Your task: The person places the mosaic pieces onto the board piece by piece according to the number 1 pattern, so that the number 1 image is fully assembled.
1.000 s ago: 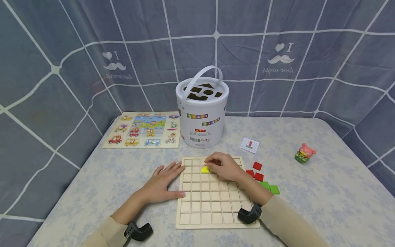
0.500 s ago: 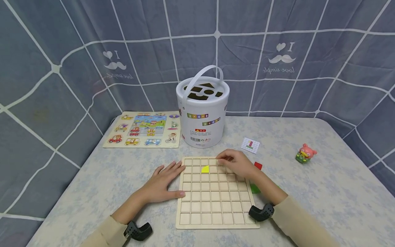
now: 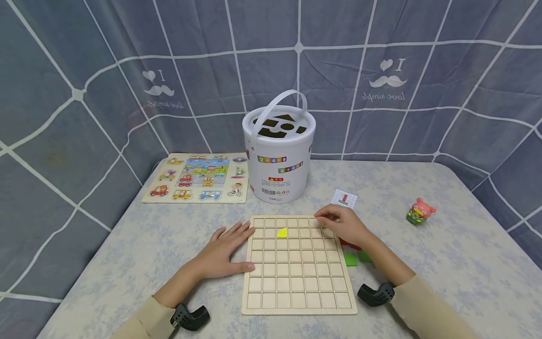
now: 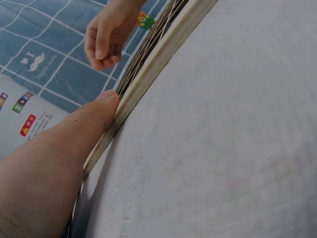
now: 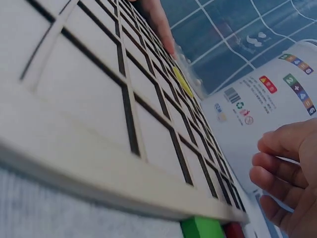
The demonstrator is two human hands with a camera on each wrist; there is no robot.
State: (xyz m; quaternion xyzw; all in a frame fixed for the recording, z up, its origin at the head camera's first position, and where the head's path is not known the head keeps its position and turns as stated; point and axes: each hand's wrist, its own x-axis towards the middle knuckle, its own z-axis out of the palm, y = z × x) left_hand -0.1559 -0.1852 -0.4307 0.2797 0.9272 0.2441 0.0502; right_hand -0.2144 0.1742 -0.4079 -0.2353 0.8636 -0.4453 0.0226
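Grid board (image 3: 297,285) lies flat on the table (image 3: 182,226) before me. Yellow quarter-round piece (image 3: 282,233) sits in it, second row from the far edge, third column from the left; whether it lies fully flush, I cannot tell.

Left hand (image 3: 222,252): fingers straight and spread, fingertips and thumb on the board's left edge, gripping nothing. Right hand (image 3: 347,225): hovers by the far right corner, fingers loosely curled and slightly apart; no piece visible in them.

Risks, as judged:
1. Red tiles (image 3: 345,242) and green tiles (image 3: 350,260) lie partly under my right forearm, close along the board's right edge. A low sweep of the wrist could scatter them.
2. Uneven pressure from the left hand could slide the board rightward into those tiles.
3. The yellow piece's rounded corner leaves slack in its cell; a knock could turn it.
4. Pattern card (image 3: 344,198) lies just beyond my right knuckles. A careless reach could shift or cover it.
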